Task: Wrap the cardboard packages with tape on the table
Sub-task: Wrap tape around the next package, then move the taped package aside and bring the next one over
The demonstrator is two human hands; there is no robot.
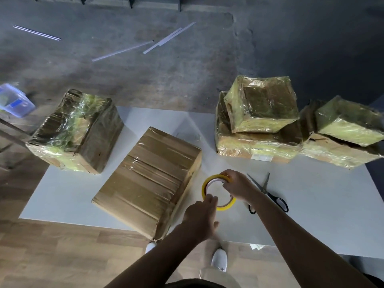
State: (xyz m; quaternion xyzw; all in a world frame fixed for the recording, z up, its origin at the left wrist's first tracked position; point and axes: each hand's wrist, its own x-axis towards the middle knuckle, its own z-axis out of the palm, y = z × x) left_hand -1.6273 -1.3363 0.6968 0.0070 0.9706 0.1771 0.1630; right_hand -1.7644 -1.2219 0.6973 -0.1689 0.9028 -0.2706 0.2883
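While the white table [311, 204] carries wrapped cartons [259, 113] across mid-frame, the central cardboard package [149, 179] waits beside the tape roll [204, 187], lower centre. The right hand [239, 188] grips its far rim and the left hand [202, 215] fingers [212, 199] pinch the near rim, likely hunting the loose end to pull.

Dim, soft wide-angle view (edges bowed), glare on wrapped packages [261, 104]
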